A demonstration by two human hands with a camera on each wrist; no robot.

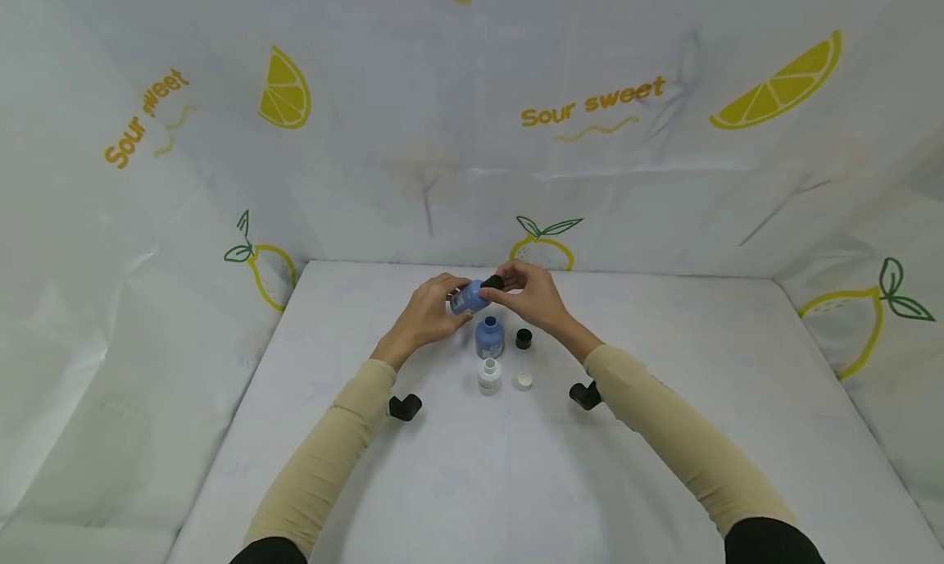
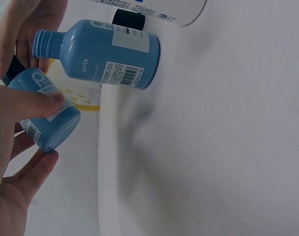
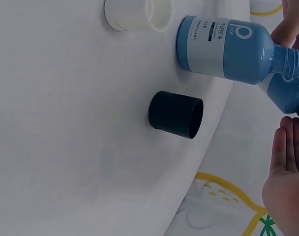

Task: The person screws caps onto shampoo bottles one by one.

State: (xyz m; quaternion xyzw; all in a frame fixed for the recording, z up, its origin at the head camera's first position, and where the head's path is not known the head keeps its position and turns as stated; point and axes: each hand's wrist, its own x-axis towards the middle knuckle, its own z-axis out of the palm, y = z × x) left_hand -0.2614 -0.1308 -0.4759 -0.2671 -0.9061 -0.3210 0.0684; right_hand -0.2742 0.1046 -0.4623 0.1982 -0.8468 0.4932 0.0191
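My left hand (image 1: 426,311) grips a small blue bottle (image 1: 466,298) round its body, tilted with its capped end up to the right. A thumb lies across the bottle's label in the left wrist view. At the bottle's neck, my right hand (image 1: 537,297) pinches the black cap (image 1: 492,282) between thumb and fingers. Just below the hands, a second blue bottle (image 3: 250,49) stands upright and uncapped, its threaded neck bare. To its right a loose black cap (image 3: 174,114) sits on the table.
Nearer to me stands an uncapped white bottle (image 1: 489,378), a white cap (image 1: 524,381) on its right. All rest on a white-covered table (image 1: 472,482). A pale curtain (image 1: 413,97) printed with lemons hangs behind the far edge. Black wrist-worn pieces (image 1: 405,407) jut inward from both sleeves.
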